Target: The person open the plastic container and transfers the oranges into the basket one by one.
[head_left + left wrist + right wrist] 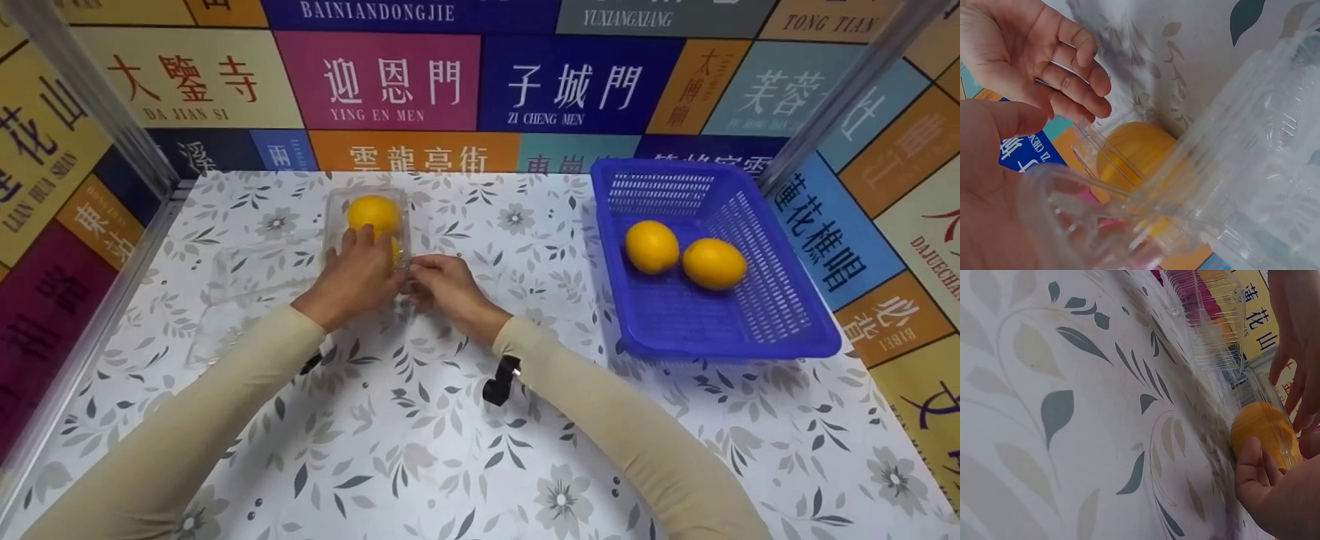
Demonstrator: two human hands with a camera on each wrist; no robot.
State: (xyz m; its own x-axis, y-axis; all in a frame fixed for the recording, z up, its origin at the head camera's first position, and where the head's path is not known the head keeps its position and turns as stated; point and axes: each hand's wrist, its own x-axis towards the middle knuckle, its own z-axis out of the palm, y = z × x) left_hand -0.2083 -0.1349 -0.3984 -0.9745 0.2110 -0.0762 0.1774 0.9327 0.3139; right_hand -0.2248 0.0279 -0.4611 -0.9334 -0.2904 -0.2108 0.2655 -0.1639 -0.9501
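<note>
From here I see the left hand (362, 271), fingers loose, over yellow fruit (373, 213) in a clear box (334, 214). At its edge, I can't tell if the right hand (450, 292) pinches.

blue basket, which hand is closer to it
Right. The right hand is at the right edge of the clear container, facing the blue basket; the left hand reaches over that container, farther away.
</note>
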